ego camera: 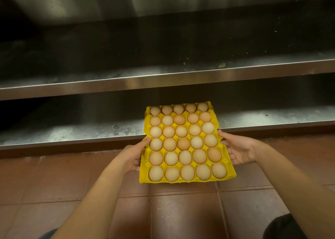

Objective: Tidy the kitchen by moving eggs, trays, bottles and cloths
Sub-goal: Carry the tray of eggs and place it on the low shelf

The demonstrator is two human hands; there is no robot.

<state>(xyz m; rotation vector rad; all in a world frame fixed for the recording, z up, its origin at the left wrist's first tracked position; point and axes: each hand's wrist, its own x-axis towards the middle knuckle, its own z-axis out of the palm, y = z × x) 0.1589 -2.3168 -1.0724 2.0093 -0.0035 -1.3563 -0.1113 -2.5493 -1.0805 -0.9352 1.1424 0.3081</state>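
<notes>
A yellow egg tray (146, 179) full of several rows of beige and brown eggs (183, 144) is held level in front of me. My left hand (130, 157) grips its left edge, thumb on top and fingers underneath. My right hand (239, 149) grips its right edge the same way. The tray's far end reaches over the front lip of the lowest steel shelf (72, 139). Its near end hangs above the floor.
A second steel shelf (163, 80) runs across above the lowest one, both bare and dusty, with dark space behind. Red-brown floor tiles (181, 211) lie below. My knees show at the bottom corners.
</notes>
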